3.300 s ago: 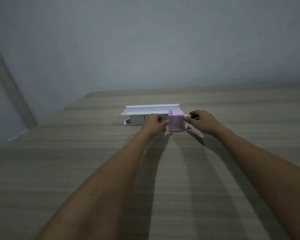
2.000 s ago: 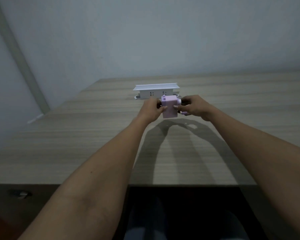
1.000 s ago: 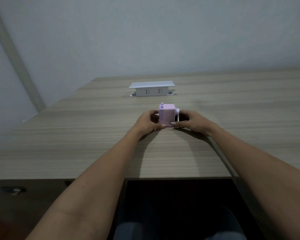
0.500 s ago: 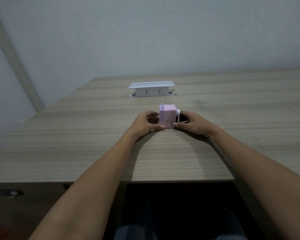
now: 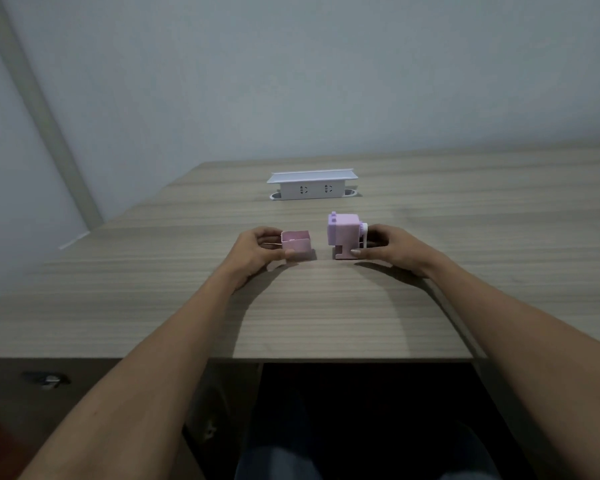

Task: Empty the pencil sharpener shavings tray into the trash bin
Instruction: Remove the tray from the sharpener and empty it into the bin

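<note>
A small pink pencil sharpener (image 5: 343, 231) stands upright on the wooden desk (image 5: 326, 306), with an open slot at its base. My right hand (image 5: 392, 247) grips it from the right side, thumb on its lower front. The pink shavings tray (image 5: 296, 243) is out of the sharpener, a short gap to its left, open side up. My left hand (image 5: 257, 251) holds the tray between thumb and fingers, just above or on the desk. What is inside the tray cannot be made out. No trash bin is in view.
A white pop-up socket box (image 5: 311, 184) with two outlets sits farther back on the desk. The desk's near edge runs below my forearms, with dark leg space under it. A drawer front with a lock (image 5: 47, 379) is at lower left. A wall is behind.
Both hands brought the sharpener from beside the socket box toward me and set it on the desk. Since half a second ago my left hand has drawn the tray out to the left.
</note>
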### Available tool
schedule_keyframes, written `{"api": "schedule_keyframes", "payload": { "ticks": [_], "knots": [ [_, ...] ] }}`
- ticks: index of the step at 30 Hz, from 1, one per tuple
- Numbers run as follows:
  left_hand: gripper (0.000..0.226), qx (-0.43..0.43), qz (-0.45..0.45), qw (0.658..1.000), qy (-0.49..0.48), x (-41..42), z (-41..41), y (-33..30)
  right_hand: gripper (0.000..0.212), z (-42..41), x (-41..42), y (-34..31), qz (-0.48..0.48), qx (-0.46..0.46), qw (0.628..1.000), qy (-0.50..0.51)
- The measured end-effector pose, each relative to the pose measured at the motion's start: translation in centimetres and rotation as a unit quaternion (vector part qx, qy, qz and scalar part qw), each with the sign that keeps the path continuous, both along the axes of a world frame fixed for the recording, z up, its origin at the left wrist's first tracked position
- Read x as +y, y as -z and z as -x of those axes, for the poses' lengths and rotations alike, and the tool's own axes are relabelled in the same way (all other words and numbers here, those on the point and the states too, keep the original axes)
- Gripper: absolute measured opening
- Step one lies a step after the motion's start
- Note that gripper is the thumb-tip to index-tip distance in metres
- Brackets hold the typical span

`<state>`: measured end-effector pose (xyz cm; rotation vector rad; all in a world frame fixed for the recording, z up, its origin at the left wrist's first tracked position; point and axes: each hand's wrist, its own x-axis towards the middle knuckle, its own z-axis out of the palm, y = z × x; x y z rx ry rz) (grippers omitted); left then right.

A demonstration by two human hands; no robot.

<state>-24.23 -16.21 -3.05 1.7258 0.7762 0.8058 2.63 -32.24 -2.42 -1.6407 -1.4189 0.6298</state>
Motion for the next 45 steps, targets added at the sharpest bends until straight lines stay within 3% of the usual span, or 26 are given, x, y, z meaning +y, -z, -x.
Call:
{"api": "schedule_keyframes", "payload": {
  "ticks": [5,13,20,25,36,45],
  "knots": [
    [0.063,-0.017,-0.016,1.000,-0.005,-0.1,0.8,-2.6,0.082,0.0,-0.7,-1.2,-0.060,0.062,0.995,0.044],
    [0.055,-0.056,-0.070,0.994,0.057,-4.7,-2.6,-9.1,0.053,1.3,-3.9,-7.4,-0.163,0.058,0.982,0.073],
    [0.055,-0.081,-0.103,0.984,0.119,-10.7,-7.7,-12.4,0.047,0.7,-8.5,-11.6,-0.182,0.021,0.982,0.042],
    [0.056,-0.103,-0.103,0.978,0.151,-14.6,-11.8,-13.5,0.044,-2.4,-13.2,-12.8,-0.213,0.027,0.974,0.073],
    [0.057,-0.144,-0.039,0.956,0.252,-26.1,-20.8,-10.2,0.044,-7.9,-27.5,-10.6,-0.192,0.005,0.962,0.192],
    [0.056,-0.121,0.028,0.929,0.347,-37.1,-27.8,-3.1,0.050,-11.1,-40.5,-3.4,-0.156,0.026,0.940,0.301]
  ]
}}
